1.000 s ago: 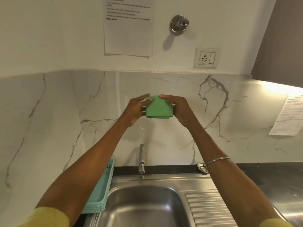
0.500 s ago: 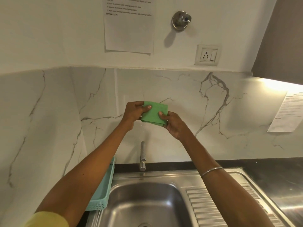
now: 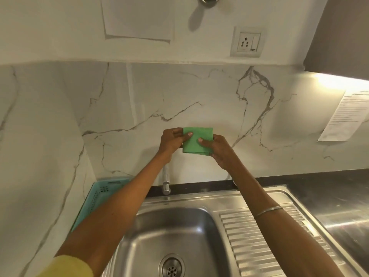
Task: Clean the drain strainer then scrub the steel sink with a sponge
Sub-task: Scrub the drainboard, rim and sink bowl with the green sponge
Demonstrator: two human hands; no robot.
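Note:
A flat green sponge (image 3: 196, 140) is held up in the air above the tap, in front of the marble backsplash. My left hand (image 3: 171, 141) pinches its left edge and my right hand (image 3: 216, 148) grips its right side, thumbs on the front face. Below them lies the steel sink (image 3: 139, 242), its basin bare. The round drain strainer (image 3: 171, 265) sits in the drain hole at the bottom of the basin.
A chrome tap (image 3: 166, 181) stands behind the basin. A turquoise plastic basket (image 3: 99, 194) leans at the sink's left. The ribbed drainboard (image 3: 259, 242) extends right, then a dark counter (image 3: 329, 188). A wall socket (image 3: 246, 43) and taped papers are on the wall.
Both hands with the sponge have come lower in the view while the view tilted down; the basin and drain strainer now show. The right hand shifted to the sponge's right side.

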